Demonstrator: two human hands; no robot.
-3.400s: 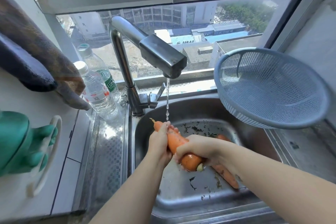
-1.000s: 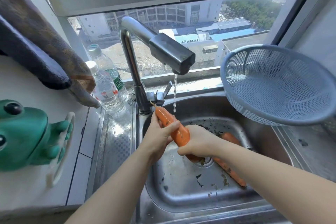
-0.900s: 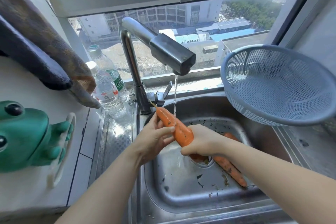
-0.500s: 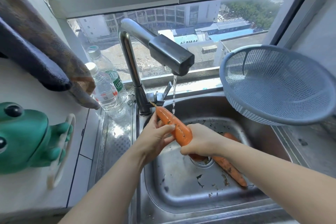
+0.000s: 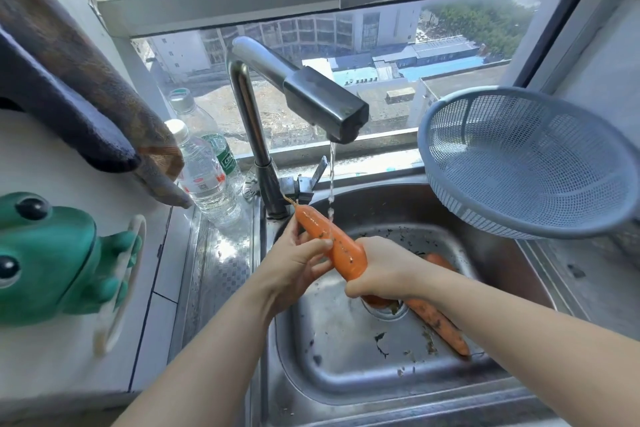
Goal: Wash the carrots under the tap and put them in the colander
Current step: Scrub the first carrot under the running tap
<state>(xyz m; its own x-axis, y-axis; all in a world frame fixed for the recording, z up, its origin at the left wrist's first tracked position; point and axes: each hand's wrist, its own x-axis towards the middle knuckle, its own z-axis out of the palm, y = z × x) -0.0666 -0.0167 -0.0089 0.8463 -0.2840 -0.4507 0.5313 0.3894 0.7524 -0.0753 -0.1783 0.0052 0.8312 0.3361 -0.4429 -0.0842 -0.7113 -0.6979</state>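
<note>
The right hand (image 5: 384, 270) is gripping the thick end of the carrot (image 5: 332, 243) while the left hand (image 5: 294, 260) is pinching and rubbing its newly raised, speckled tip beside the stream (image 5: 331, 180), so washing is continuing

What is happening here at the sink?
A person washes a carrot over the sink. The right hand grips its thick end, and the left hand holds its thinner part, thumb on top. Water from the tap runs down onto it. A second carrot, dirty, lies in the sink. The blue colander on the right shows no carrot inside.
</note>
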